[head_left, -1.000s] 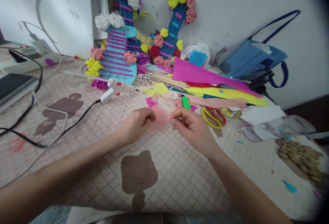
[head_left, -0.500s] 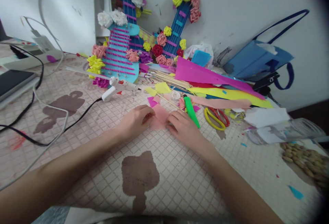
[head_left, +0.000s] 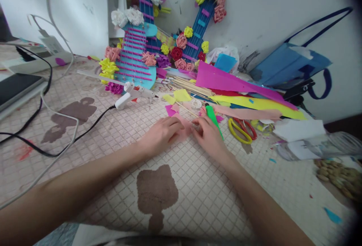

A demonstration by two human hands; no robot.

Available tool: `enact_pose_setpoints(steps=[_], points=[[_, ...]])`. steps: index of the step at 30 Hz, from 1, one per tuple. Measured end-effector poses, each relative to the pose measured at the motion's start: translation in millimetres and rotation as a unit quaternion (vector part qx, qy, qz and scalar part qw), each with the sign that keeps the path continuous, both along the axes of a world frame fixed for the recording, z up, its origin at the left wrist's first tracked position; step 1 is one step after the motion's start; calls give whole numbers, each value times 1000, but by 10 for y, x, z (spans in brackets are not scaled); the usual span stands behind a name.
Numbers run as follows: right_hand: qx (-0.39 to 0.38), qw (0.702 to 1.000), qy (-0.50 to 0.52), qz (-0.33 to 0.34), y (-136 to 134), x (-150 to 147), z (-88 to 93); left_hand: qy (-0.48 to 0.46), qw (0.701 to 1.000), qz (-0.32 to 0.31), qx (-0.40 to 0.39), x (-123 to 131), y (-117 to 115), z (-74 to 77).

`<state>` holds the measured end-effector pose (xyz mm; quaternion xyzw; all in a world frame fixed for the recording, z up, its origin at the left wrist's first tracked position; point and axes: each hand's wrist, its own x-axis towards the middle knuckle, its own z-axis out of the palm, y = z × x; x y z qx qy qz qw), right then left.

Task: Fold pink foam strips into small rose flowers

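A small piece of pink crepe paper (head_left: 186, 126) lies on the quilted table cover between my hands. My left hand (head_left: 162, 135) has its curled fingers on the paper's left side, and its fingertips are partly hidden. At the right edge, my right hand (head_left: 208, 136) pinches the paper between thumb and fingers. Just beyond the paper are magenta scraps (head_left: 170, 110) and a thin wooden stick (head_left: 186, 109). A green-handled cutter (head_left: 213, 119) lies close to my right hand, with yellow-and-red scissors (head_left: 241, 130) further right.
A white glue gun (head_left: 132, 93) with a black cord lies at the left. Flower-covered blue paper guitars (head_left: 135, 57) lean at the back. Crepe sheets (head_left: 240, 84), wooden sticks (head_left: 192, 86) and a blue bag (head_left: 291, 63) fill the back right. A plastic bottle (head_left: 319, 146) lies right.
My left hand has moved right over the pink paper, and its fingers have come nearer my right hand. The right fingers have closed in on the paper's edge. The view has shifted slightly.
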<state>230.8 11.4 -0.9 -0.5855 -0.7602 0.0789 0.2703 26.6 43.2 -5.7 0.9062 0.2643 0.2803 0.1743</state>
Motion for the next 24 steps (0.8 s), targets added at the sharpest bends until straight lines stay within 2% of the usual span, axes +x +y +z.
enact_pose_setpoints(steps=[4, 7, 10, 12, 15, 19, 21, 24], points=[[-25, 999, -3, -48, 97, -35, -91, 14, 1000, -14, -5, 37, 28, -22], [-41, 998, 8, -54, 127, -52, -75, -5, 1000, -7, -16, 16, 30, -41], [-78, 992, 92, -46, 110, -50, -17, -39, 999, 8, -10, -11, 28, -62], [-114, 972, 202, -42, 79, -54, 18, -61, 998, 20, 5, -24, 25, -74], [-172, 918, 357, -36, 10, -94, 48, -74, 997, 25, 27, -31, 6, -74], [-226, 862, 453, -39, -101, -178, 62, -57, 997, 14, 46, -33, -44, -28], [-235, 858, 457, -22, -150, -186, 66, -52, 998, 6, 47, -43, -64, 1], [-246, 887, 390, 24, -205, -137, 68, -66, 997, -5, 29, -78, -77, 29]])
